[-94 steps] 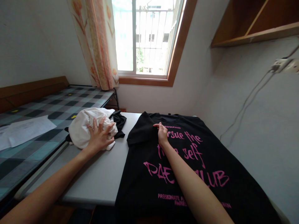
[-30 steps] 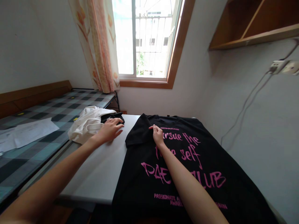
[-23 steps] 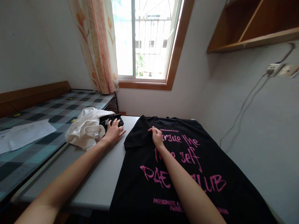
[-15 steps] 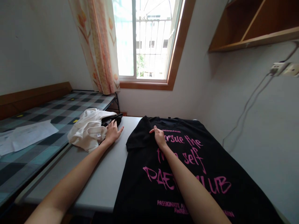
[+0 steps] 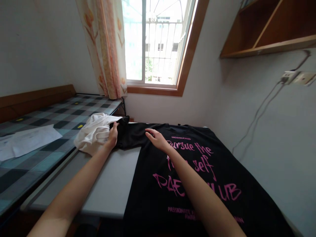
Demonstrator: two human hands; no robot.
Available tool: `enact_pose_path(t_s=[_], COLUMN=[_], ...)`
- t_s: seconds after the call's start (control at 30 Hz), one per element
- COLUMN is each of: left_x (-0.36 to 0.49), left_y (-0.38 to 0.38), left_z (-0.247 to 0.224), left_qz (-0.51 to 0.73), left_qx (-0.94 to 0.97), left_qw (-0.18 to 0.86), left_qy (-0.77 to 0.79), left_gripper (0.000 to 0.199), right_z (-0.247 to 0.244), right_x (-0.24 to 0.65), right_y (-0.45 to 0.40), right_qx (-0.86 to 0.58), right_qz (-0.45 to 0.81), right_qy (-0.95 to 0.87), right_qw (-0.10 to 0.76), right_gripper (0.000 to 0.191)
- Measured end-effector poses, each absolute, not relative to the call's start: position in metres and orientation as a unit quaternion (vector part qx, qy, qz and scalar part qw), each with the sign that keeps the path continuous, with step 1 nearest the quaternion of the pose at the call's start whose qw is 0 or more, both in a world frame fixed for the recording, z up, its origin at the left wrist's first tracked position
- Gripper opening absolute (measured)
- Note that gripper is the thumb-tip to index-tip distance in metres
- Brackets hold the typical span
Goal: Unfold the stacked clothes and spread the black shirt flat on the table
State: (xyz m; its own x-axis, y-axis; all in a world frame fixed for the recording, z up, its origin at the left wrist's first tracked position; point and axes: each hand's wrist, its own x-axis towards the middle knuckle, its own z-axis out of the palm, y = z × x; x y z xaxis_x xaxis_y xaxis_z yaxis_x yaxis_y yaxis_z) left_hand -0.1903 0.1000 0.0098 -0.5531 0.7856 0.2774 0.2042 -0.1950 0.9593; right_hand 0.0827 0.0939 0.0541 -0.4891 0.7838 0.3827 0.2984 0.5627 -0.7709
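"Shirt point(image 5: 219, 174) first. Where is it?"

"Black tee, laid out flat on the desk point(image 5: 116, 179), pink lettering point(image 5: 203, 165) facing up. Near end drops past the desk's front edge."

"Sleeve point(image 5: 132, 136)?"

"Stretched out sideways toward the white cloth point(image 5: 91, 133), across the bare part of the desk."

"Left hand point(image 5: 113, 134)?"

"At the sleeve's outer end, right beside the white cloth, thumb up. Other fingers hidden behind the hand — can't tell if they grip."

"Right hand point(image 5: 156, 137)?"

"Over the shoulder of the shirt, where the sleeve starts. Fingers loosely open, thumb and index pointing left. Contact unclear."

"White cloth, quick?"

"Bunched heap at the desk's far left, along the bed point(image 5: 61, 113). Some black fabric point(image 5: 125, 119) sits at its right side."

"Rest?"

"Papers point(image 5: 32, 140) on the checked bed, curtain point(image 5: 106, 49) beside the window point(image 5: 160, 49), wooden shelf point(image 5: 265, 44) upper right — done."
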Motion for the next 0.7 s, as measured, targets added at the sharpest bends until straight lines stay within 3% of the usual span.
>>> enact_pose_path(t_s=[0.07,0.13,0.23,0.3,0.4,0.53,0.7], left_x=[-0.186,-0.179,-0.160,-0.146,-0.126,-0.110,-0.110], left_y=[0.097,0.090,0.075,0.066,0.059,0.057,0.062], left_z=[0.012,0.014,0.016,0.016,0.013,0.005,-0.002], left_qz=[0.613,0.557,0.462,0.387,0.277,0.188,0.102], left_qx=[0.438,0.478,0.553,0.641,0.759,0.769,0.760], left_qw=[0.185,0.100,-0.062,-0.112,-0.066,-0.017,0.010], left_qy=[0.631,0.672,0.690,0.653,0.585,0.611,0.642], left_gripper=[0.053,0.058,0.070,0.060,0.041,0.054,0.066], right_z=[0.042,0.033,0.025,0.021,0.014,0.004,0.001], right_x=[0.108,0.138,0.183,0.208,0.235,0.249,0.251], right_y=[0.096,0.100,0.104,0.106,0.107,0.110,0.121], right_qx=[-0.371,-0.440,-0.547,-0.614,-0.692,-0.724,-0.728], right_qz=[0.258,0.185,0.074,0.020,-0.018,0.018,0.042], right_qy=[-0.823,-0.823,-0.797,-0.762,-0.707,-0.685,-0.682], right_qw=[0.344,0.309,0.246,0.208,0.144,0.076,0.057], right_gripper=[0.031,0.027,0.033,0.042,0.056,0.065,0.069])
